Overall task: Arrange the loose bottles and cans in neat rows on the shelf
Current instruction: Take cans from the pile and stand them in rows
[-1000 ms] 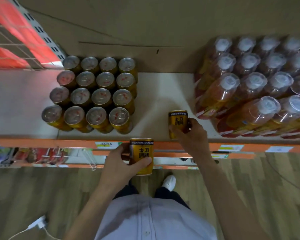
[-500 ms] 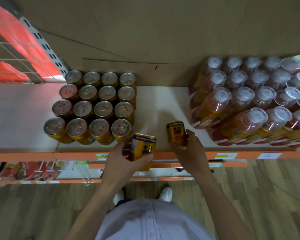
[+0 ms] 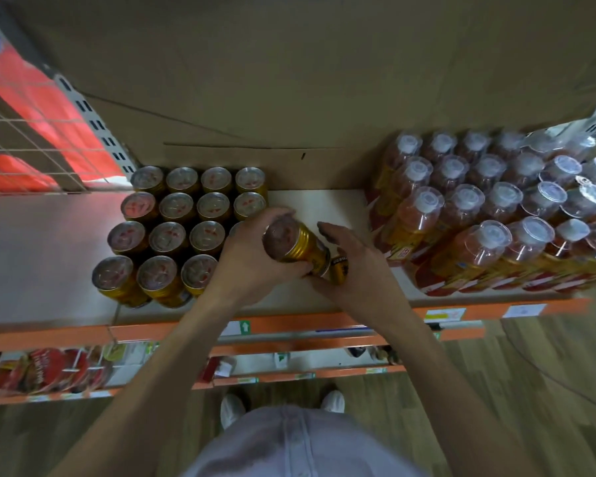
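Note:
A block of gold cans (image 3: 183,232) stands in rows on the white shelf (image 3: 42,256), their silver tops facing me. My left hand (image 3: 252,266) grips one gold can (image 3: 295,247) over the shelf, just right of that block, its top tilted toward me. My right hand (image 3: 351,266) holds a second gold can (image 3: 338,270) right beside it; only a strip of its black and gold label shows under the palm. The two hands touch in the gap between the cans and the bottles.
Shrink-wrapped packs of amber bottles (image 3: 496,215) with clear caps fill the shelf's right side. A cardboard wall (image 3: 289,80) backs the shelf. The orange shelf edge (image 3: 324,321) carries price tags. Lower shelves hold red packets (image 3: 45,370). A wire grid (image 3: 25,132) stands at the left.
Both hands moved forward over the shelf with their cans. The left hand's can rose from the shelf edge to beside the can block and tipped its top toward me.

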The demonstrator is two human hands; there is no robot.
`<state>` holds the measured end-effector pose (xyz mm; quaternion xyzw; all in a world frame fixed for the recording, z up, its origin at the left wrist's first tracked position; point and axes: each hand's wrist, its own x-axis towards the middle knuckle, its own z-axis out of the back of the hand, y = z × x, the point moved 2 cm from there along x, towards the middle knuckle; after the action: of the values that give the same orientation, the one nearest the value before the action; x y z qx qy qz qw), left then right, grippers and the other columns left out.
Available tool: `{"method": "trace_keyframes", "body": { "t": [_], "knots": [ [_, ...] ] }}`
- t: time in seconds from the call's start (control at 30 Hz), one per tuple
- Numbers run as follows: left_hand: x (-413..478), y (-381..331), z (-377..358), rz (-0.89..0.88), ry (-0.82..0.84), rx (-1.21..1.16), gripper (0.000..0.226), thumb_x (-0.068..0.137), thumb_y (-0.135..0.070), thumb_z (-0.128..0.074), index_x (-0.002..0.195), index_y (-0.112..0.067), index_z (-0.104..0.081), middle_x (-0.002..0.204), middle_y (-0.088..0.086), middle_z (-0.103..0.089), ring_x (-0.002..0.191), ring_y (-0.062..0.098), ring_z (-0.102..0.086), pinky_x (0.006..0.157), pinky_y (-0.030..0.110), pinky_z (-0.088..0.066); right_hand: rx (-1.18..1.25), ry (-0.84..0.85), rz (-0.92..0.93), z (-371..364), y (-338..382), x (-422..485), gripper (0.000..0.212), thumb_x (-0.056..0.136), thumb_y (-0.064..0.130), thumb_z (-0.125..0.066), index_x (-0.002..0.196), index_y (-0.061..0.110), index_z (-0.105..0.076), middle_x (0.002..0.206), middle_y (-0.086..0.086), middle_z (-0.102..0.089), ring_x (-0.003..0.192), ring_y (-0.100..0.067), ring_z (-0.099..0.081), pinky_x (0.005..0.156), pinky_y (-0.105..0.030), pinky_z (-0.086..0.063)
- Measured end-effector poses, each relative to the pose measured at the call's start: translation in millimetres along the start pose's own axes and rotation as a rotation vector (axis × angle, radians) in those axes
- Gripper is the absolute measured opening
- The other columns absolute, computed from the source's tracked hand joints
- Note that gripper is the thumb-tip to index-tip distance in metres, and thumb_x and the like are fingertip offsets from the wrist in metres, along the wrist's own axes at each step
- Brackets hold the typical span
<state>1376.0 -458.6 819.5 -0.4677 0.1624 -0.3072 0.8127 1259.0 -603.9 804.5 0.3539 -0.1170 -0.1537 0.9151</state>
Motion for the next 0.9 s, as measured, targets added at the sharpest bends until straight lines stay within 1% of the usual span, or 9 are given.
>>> {"method": "trace_keyframes", "body": {
  "t": [0.07, 0.17, 0.23, 0.3, 0.4, 0.5, 0.57, 0.7, 0.9],
  "knots": [
    [7, -3, 6, -0.019, 0.01, 0.006, 0.079, 0.055, -0.039, -0.092, 0.124, -0.032, -0.053, 0.118, -0.015, -0.061, 0.109, 0.005, -0.059, 0.089, 0.03, -0.053, 0.032, -0.008, 0.037, -4, 3, 5, 0.071, 0.076, 0.035, -0.084, 0.138, 0.021, -0.052, 0.13, 0.004, -0.063, 0.114, -0.01, -0.06, 0.097, -0.024, -0.05],
    [15, -4, 13, -0.063, 0.076, 0.013, 0.074, 0.053, -0.05, -0.088, 0.116, -0.035, -0.052, 0.116, -0.015, -0.064, 0.108, 0.004, -0.061, 0.091, 0.039, -0.054, 0.145, -0.002, -0.014, -14, 5, 9, 0.062, 0.074, 0.037, -0.086, 0.127, 0.02, -0.058, 0.112, 0.013, -0.065, 0.1, 0.002, -0.059, 0.081, -0.002, -0.043],
    [17, -2, 15, -0.091, 0.113, 0.034, 0.069, 0.061, -0.04, -0.091, 0.119, -0.033, -0.054, 0.119, -0.016, -0.064, 0.112, 0.0, -0.059, 0.095, 0.036, -0.052, 0.186, -0.012, -0.055, -24, 3, 14, 0.057, 0.073, 0.036, -0.087, 0.121, 0.021, -0.059, 0.105, 0.014, -0.063, 0.095, 0.001, -0.061, 0.079, -0.002, -0.044],
    [19, 4, 20, -0.103, 0.122, 0.059, 0.071, 0.071, -0.031, -0.088, 0.132, -0.028, -0.053, 0.13, -0.015, -0.059, 0.122, -0.001, -0.052, 0.1, 0.028, -0.047, 0.226, -0.018, -0.092, -33, -5, 20, 0.052, 0.073, 0.033, -0.088, 0.113, 0.026, -0.057, 0.101, 0.017, -0.063, 0.092, 0.006, -0.06, 0.081, -0.006, -0.049],
    [23, 22, 32, -0.085, 0.096, 0.179, 0.076, 0.077, -0.032, -0.083, 0.143, -0.03, -0.044, 0.143, -0.012, -0.049, 0.13, 0.003, -0.044, 0.102, 0.028, -0.04, 0.287, -0.014, -0.19, -45, -26, 40, 0.051, 0.073, 0.026, -0.089, 0.112, 0.025, -0.057, 0.1, 0.016, -0.064, 0.093, 0.007, -0.061, 0.076, -0.004, -0.048],
    [29, 39, 36, -0.103, 0.04, 0.339, 0.071, 0.077, -0.032, -0.08, 0.14, -0.024, -0.047, 0.137, -0.002, -0.053, 0.124, 0.018, -0.048, 0.097, 0.041, -0.045, 0.255, -0.053, -0.28, -55, -51, 75, 0.062, 0.07, 0.031, -0.089, 0.124, 0.018, -0.059, 0.113, 0.004, -0.068, 0.105, -0.011, -0.065, 0.086, -0.021, -0.055],
    [35, 47, 32, -0.107, 0.024, 0.464, 0.069, 0.079, -0.028, -0.078, 0.14, -0.018, -0.048, 0.136, 0.004, -0.053, 0.125, 0.025, -0.048, 0.097, 0.046, -0.045, 0.221, -0.081, -0.299, -61, -60, 102, 0.065, 0.067, 0.035, -0.089, 0.123, 0.018, -0.06, 0.114, 0.001, -0.069, 0.105, -0.016, -0.066, 0.09, -0.033, -0.056],
    [46, 60, 24, -0.097, -0.002, 0.544, 0.069, 0.079, -0.027, -0.076, 0.141, -0.015, -0.048, 0.137, 0.008, -0.052, 0.127, 0.029, -0.047, 0.095, 0.047, -0.046, 0.192, -0.06, -0.334, -77, -70, 145, 0.069, 0.063, 0.038, -0.091, 0.122, 0.018, -0.061, 0.116, -0.001, -0.069, 0.106, -0.019, -0.066, 0.091, -0.04, -0.055],
    [52, 64, 22, -0.121, -0.09, 0.538, 0.059, 0.08, -0.021, -0.073, 0.134, -0.014, -0.053, 0.125, 0.006, -0.058, 0.115, 0.028, -0.051, 0.082, 0.037, -0.042, 0.154, -0.065, -0.364, -96, -91, 175, 0.077, 0.06, 0.042, -0.092, 0.124, 0.018, -0.058, 0.119, -0.005, -0.069, 0.109, -0.024, -0.066, 0.09, -0.043, -0.056]
  ]
}}
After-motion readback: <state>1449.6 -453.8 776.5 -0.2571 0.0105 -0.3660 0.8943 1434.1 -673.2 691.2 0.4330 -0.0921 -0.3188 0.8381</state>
